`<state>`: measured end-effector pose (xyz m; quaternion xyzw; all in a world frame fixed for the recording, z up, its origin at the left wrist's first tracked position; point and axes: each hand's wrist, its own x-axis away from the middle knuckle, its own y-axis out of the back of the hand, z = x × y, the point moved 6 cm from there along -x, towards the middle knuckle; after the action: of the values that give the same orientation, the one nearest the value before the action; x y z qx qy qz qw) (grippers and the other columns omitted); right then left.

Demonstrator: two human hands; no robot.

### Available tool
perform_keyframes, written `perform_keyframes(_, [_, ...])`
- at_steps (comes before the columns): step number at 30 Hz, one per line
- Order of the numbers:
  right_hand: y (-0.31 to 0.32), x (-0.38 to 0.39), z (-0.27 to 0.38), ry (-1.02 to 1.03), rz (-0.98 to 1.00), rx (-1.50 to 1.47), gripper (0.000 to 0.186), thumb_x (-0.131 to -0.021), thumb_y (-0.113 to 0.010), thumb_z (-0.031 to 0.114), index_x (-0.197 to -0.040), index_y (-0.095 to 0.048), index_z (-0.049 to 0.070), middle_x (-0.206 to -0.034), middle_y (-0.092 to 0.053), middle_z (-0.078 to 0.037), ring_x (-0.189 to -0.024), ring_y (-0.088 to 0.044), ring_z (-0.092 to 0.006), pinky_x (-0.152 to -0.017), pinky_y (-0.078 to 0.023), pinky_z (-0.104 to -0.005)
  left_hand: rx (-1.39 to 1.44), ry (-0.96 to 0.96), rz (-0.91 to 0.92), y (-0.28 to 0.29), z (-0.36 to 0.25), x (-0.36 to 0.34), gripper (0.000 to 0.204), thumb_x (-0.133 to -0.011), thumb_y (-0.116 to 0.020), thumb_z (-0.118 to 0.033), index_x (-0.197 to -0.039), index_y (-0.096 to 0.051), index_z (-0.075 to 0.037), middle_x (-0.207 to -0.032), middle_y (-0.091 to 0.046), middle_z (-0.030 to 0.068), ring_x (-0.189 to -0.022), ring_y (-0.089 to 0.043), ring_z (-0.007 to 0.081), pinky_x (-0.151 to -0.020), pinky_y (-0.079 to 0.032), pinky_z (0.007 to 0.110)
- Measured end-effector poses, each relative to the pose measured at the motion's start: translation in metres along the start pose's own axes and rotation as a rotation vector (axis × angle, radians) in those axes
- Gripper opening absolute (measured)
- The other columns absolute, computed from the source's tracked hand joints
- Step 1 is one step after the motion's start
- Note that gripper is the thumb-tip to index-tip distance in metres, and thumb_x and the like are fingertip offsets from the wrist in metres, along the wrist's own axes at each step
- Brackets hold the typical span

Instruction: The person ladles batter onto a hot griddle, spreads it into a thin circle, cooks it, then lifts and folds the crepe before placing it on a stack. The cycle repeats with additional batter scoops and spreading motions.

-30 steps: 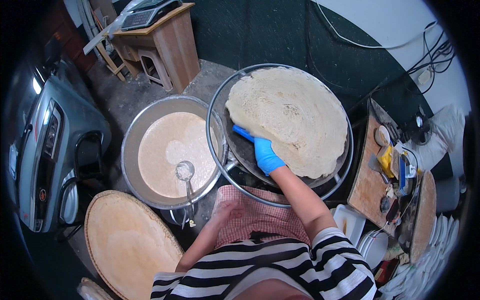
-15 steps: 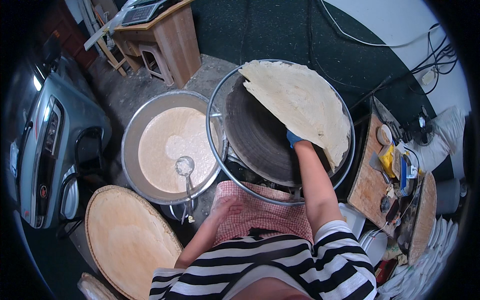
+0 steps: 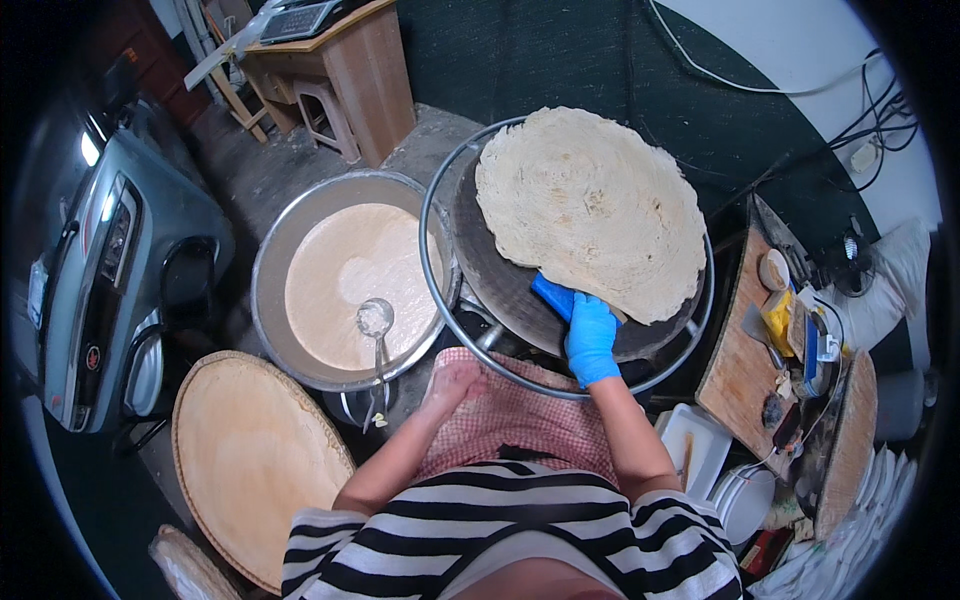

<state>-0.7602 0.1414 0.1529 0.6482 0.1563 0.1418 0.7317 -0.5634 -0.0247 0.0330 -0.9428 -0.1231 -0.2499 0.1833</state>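
A big round pale pancake point(image 3: 590, 210) lies over most of the dark round griddle point(image 3: 480, 245), its far edge reaching across the metal ring point(image 3: 428, 250) around the griddle. My right hand point(image 3: 592, 340), in a blue glove, closes on a flat blue scraper point(image 3: 553, 296) at the pancake's near edge. Part of the scraper is hidden by the glove. Bare and holding nothing, my left hand point(image 3: 458, 380) rests by the checked apron point(image 3: 500, 420) just under the ring, its fingers somewhat apart.
Left of the griddle stands a large metal basin point(image 3: 268, 300) of pale batter with a ladle point(image 3: 377, 340) in it. A round woven tray point(image 3: 260, 450) lies near left, beside a parked vehicle point(image 3: 130, 250). A cluttered wooden board point(image 3: 735, 370) and white containers point(image 3: 695, 445) sit at right.
The pancake has turned and spread flatter, covering more of the griddle's near side. My right hand has drawn back toward me, bringing the blue scraper into view. My left hand moved little.
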Motion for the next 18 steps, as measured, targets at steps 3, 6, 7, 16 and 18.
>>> perform_keyframes(3, [0.016, 0.011, 0.010, 0.079, -0.156, -0.024, 0.028, -0.074, -0.053, 0.004, -0.101, -0.057, 0.003, -0.091, -0.057, -0.016, -0.085, -0.055, -0.0322, -0.074, -0.045, -0.0421, -0.048, -0.257, -0.164, -0.003, -0.060, -0.026, 0.032, -0.084, -0.061, -0.019, -0.107, -0.052, 0.001, -0.083, -0.062, 0.0089, -0.070, -0.061, 0.0154, -0.064, -0.051, 0.026])
perform_keyframes(6, [0.025, 0.014, 0.010, 0.132, -0.220, -0.069, 0.032, -0.070, -0.053, 0.001, -0.101, -0.057, 0.002, -0.092, -0.057, -0.016, -0.084, -0.056, -0.0326, -0.072, -0.046, -0.0412, -0.695, -0.677, -0.350, -0.024, -0.142, -0.040, 0.045, -0.076, -0.066, -0.012, -0.115, -0.048, 0.000, -0.100, -0.060, 0.0135, -0.090, -0.059, 0.0238, -0.080, -0.047, 0.031])
perform_keyframes(7, [0.028, 0.015, 0.009, 0.146, -0.242, -0.089, 0.033, -0.069, -0.054, 0.000, -0.101, -0.057, 0.002, -0.091, -0.058, -0.016, -0.084, -0.056, -0.0333, -0.071, -0.045, -0.0420, -0.940, -0.901, -0.411, -0.038, -0.168, -0.039, 0.054, -0.073, -0.068, -0.011, -0.121, -0.045, -0.002, -0.106, -0.058, 0.0155, -0.099, -0.057, 0.0284, -0.089, -0.044, 0.036])
perform_keyframes(16, [0.067, 0.050, -0.033, 0.221, -0.219, -0.318, 0.040, -0.068, -0.053, -0.002, -0.108, -0.054, -0.003, -0.102, -0.057, -0.023, -0.090, -0.055, -0.0383, -0.077, -0.045, -0.0438, -1.608, -0.969, 0.033, -0.119, -0.208, -0.102, 0.031, -0.065, -0.060, -0.008, -0.096, -0.058, -0.007, -0.085, -0.062, 0.0117, -0.086, -0.059, 0.0294, -0.083, -0.043, 0.041])
perform_keyframes(18, [0.076, 0.071, -0.043, 0.238, -0.238, -0.339, 0.040, -0.069, -0.053, -0.003, -0.110, -0.054, -0.003, -0.105, -0.057, -0.023, -0.092, -0.055, -0.0383, -0.081, -0.044, -0.0442, -1.534, -1.160, 0.015, -0.138, -0.202, -0.090, 0.006, -0.069, -0.053, -0.010, -0.073, -0.056, -0.007, -0.063, -0.059, 0.0112, -0.062, -0.061, 0.0299, -0.057, -0.048, 0.040])
